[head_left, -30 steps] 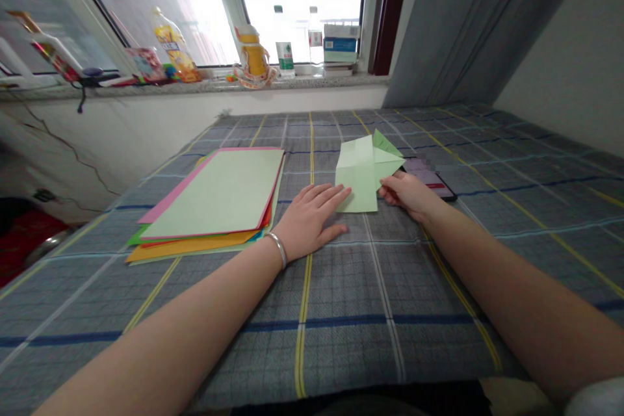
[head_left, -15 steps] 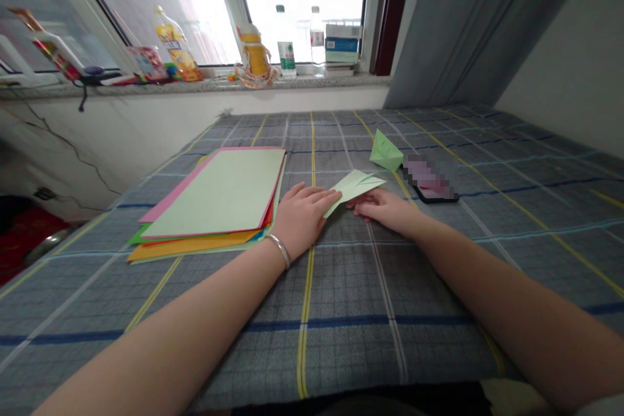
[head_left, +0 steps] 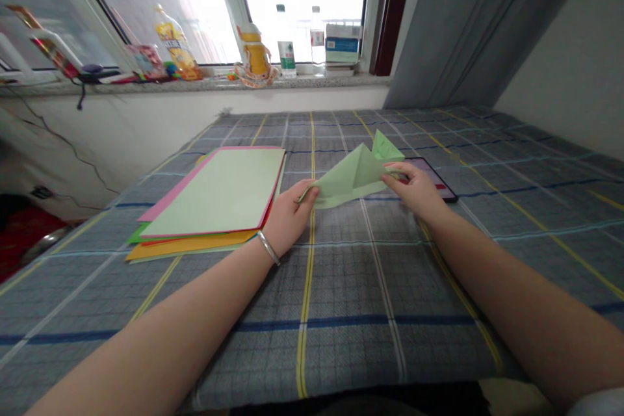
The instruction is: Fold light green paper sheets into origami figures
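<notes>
A folded sheet of pale green paper [head_left: 348, 179], creased up the middle to a peak, is stretched between my two hands above the cloth. My left hand [head_left: 292, 208], with a silver bangle at the wrist, pinches its left end between thumb and fingers. At the other end, my right hand [head_left: 412, 188] grips the right corner. Just behind the sheet stands a second folded green paper piece [head_left: 385, 148], partly covered by it. A phone [head_left: 439, 181] lies behind my right hand, partly hidden.
To the left lies a stack of coloured paper [head_left: 219, 192], pale green on top. A checked cloth [head_left: 341, 286] covers the surface. Along the windowsill [head_left: 214, 82] stand a yellow drink bottle [head_left: 176, 45], a yellow cup [head_left: 255, 55], clear bottles and a box [head_left: 342, 44].
The green paper has been lifted and turned so its peaked face shows towards me. My right hand has moved right and up; my left hand now pinches the paper's left end.
</notes>
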`<state>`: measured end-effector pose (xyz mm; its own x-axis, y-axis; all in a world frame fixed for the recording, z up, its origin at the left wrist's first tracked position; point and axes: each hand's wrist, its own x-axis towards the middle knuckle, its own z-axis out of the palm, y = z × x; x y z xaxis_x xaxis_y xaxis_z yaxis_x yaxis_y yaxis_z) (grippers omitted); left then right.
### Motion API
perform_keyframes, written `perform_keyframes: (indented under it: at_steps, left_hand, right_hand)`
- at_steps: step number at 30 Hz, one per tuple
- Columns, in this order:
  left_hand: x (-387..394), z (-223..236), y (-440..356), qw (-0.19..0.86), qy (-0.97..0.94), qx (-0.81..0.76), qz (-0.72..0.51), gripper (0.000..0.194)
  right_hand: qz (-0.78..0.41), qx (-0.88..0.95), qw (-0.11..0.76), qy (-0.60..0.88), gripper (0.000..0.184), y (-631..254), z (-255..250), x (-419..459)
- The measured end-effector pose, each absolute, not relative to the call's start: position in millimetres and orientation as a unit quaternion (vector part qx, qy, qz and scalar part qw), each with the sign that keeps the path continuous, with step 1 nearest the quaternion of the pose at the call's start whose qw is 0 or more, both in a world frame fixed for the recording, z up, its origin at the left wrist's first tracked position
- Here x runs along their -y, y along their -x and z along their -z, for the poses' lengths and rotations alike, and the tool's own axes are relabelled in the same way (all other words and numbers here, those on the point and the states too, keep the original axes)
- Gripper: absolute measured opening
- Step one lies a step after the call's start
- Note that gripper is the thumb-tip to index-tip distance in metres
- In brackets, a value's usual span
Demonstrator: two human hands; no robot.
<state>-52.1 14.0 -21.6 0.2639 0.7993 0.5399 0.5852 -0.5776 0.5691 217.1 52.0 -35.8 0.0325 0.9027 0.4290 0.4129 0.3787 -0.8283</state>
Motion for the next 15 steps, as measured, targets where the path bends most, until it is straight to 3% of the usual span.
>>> perform_keyframes:
  at_steps: [5,8,12,15]
  left_hand:
    - [-18,21,54,0.178,-0.708,-0.506,-0.460,0.034]
    - [-21,22,55,0.181,-0.688,-0.565,-0.418,0.037]
    - [-26,25,56,0.224,-0.677,-0.603,-0.357,0.042]
    - [-29,27,57,0.208,-0.675,-0.612,-0.356,0.048]
  right_hand:
    - [-0.403,0.596,0.504,0.478,0.028,-218,24,-43]
    - [-0.472,0.567,0.461,0.493,0.019,-217,23,-39]
    - [-0.503,0.552,0.427,0.510,0.011,-216,25,-38]
    - [-0.510,0.558,0.410,0.510,0.018,-215,26,-38]
